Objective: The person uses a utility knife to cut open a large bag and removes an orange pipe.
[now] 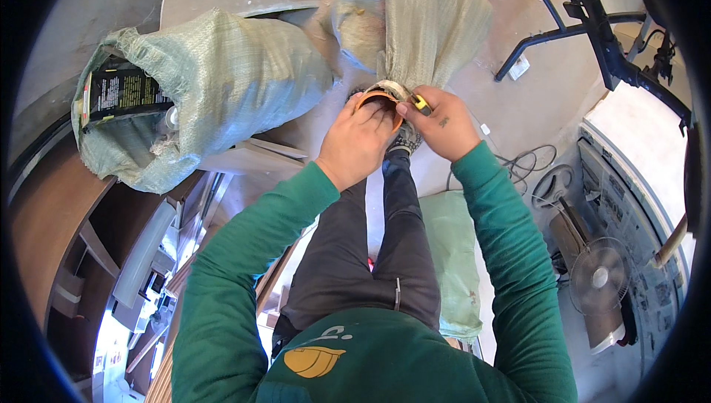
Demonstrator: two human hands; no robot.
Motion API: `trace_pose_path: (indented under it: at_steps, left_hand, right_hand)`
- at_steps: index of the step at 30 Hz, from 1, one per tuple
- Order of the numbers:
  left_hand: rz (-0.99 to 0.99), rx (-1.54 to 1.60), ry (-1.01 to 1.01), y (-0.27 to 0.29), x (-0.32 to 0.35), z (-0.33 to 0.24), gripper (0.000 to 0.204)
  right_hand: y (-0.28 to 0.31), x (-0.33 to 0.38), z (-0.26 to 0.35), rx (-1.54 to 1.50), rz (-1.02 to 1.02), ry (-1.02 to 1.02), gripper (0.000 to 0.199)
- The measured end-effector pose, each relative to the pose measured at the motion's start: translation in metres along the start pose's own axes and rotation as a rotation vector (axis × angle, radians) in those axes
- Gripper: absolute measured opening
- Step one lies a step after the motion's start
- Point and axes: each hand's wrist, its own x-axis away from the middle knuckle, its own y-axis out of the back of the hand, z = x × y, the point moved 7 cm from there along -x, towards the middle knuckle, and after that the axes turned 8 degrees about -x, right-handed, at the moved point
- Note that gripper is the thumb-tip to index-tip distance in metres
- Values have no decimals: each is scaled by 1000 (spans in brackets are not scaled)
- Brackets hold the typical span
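Observation:
My left hand (354, 145) grips an orange-brown ring (379, 94) that looks like a roll of tape, with some fingers curled inside it. Along the ring's far side runs a whitish band (397, 90). Closed round a yellow-and-black handled tool (422, 105), probably a utility knife, my right hand (444, 123) presses its thumb near the ring's right edge. The tool's tip cannot be made out. Just beyond both hands stands a bulging woven sack (433, 22), its near end partly hidden by them.
Another stuffed woven sack (237, 81) lies at the left, its mouth showing a dark printed package (126, 92). A pale green sack (452, 255) lies right of my legs. Around are a black metal frame (592, 25), a cable (529, 159), a fan (598, 277) and wooden shelving (55, 218).

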Motion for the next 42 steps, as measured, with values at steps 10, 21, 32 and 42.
trace_pose_path:
  at_steps: [10,21,32,42]
  left_hand:
    - [-173,127,-269,35,-42,9,12]
    - [-406,379,280,30,-71,67,56]
    - [-251,763,617,-36,-73,56,29]
    - [-388,472,285,-23,-74,42,27]
  right_hand:
    - [11,4,6,-514,90,-141,19]
    - [55,-11,-5,-622,-381,-7,20]
    - [59,0,-25,-939,-453,13,25]
    - [84,-3,-8,-724,-382,-110,26]
